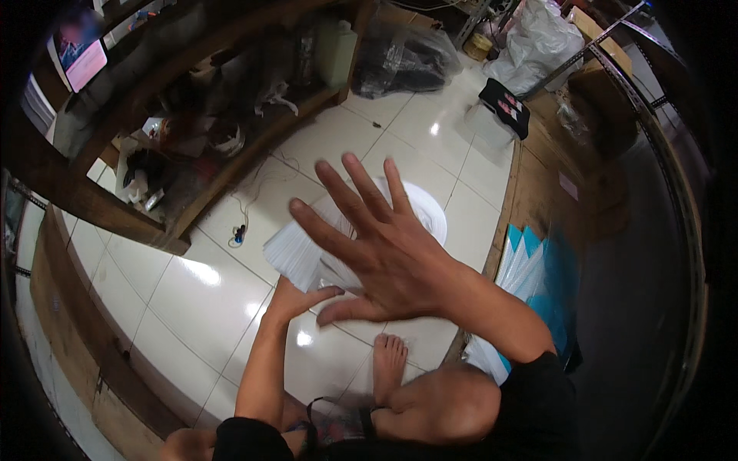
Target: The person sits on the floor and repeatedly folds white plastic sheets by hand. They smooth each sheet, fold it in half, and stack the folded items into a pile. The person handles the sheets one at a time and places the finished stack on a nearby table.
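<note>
My right hand (377, 246) is raised close to the camera, palm down, fingers spread wide, holding nothing. It hides much of a stack of white sheets (296, 253) lying on the white tiled floor (192, 292). Behind it shows part of a white roll (427, 211). My left hand (296, 296) reaches to the near edge of the white stack and touches it; its fingers are mostly hidden under the right hand. I sit on the floor with a bare foot (388, 365) just below the hands.
A pile of blue and white sheets (530, 265) lies at my right beside a wooden platform (538, 192). A dark wooden shelf (207, 154) full of clutter stands at the left, a cable (242, 227) on the tiles near it. Plastic bags (530, 38) and a white box (492, 123) stand at the back.
</note>
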The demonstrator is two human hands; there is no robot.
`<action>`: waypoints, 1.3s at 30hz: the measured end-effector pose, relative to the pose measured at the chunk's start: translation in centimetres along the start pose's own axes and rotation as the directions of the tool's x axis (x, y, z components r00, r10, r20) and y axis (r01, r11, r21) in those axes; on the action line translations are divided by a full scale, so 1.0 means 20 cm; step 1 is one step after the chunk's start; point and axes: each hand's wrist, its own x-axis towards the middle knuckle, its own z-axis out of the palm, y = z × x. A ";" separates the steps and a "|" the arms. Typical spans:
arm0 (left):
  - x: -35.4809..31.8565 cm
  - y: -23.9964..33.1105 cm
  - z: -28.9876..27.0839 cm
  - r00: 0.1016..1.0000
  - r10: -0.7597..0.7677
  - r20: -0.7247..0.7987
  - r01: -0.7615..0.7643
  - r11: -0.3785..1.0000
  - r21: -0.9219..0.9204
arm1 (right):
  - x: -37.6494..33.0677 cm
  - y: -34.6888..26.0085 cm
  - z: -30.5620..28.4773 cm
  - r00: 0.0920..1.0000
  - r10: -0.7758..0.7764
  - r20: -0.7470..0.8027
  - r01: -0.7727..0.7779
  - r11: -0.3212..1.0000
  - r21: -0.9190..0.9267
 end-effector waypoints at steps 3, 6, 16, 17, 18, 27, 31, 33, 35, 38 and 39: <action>-0.02 -0.03 -0.05 0.999 0.029 -0.026 -0.029 0.999 -0.012 | 0.12 -0.11 -0.18 1.000 -0.018 -0.025 0.021 0.992 0.125; 0.03 -0.03 0.04 0.999 -0.035 -0.004 0.035 0.990 -0.140 | 0.05 -0.08 -0.01 0.987 -0.044 0.154 0.034 0.997 0.064; 0.00 -0.07 -0.04 0.998 -0.032 0.051 0.023 0.985 0.169 | -0.01 0.22 -0.18 0.963 0.268 0.010 -0.268 0.963 0.005; 0.00 -0.08 -0.01 0.997 -0.035 0.063 0.028 0.993 0.113 | -0.02 0.28 -0.04 0.936 0.324 0.135 -0.325 0.946 -0.019; 0.01 -0.08 -0.01 0.998 -0.031 0.053 0.027 0.997 0.074 | 0.05 0.30 0.01 0.903 0.357 0.239 -0.358 0.933 -0.041; 0.02 0.02 0.00 1.000 0.014 -0.016 -0.013 0.998 0.069 | 0.29 0.31 0.09 0.991 0.130 -0.030 -0.131 0.990 -0.054; 0.01 0.00 -0.02 1.000 -0.005 0.018 0.001 0.975 0.222 | 0.36 0.13 -0.18 0.992 0.047 -0.120 -0.042 0.998 0.049; 0.01 0.01 0.03 0.997 0.074 -0.017 -0.070 0.983 0.172 | 0.27 0.15 0.08 1.000 0.025 0.002 -0.025 1.000 -0.017; 0.03 0.03 0.03 0.995 0.090 -0.031 -0.084 0.983 0.161 | 0.25 0.18 0.10 1.000 0.020 -0.012 -0.020 1.000 -0.008; -0.01 0.04 -0.03 1.000 0.006 -0.007 -0.004 0.981 0.195 | 0.26 0.10 -0.23 0.985 0.002 -0.172 0.003 1.000 0.027; -0.02 0.02 -0.06 1.000 0.001 -0.012 0.002 0.974 0.228 | 0.24 0.08 -0.27 0.977 0.018 -0.211 -0.002 0.997 0.075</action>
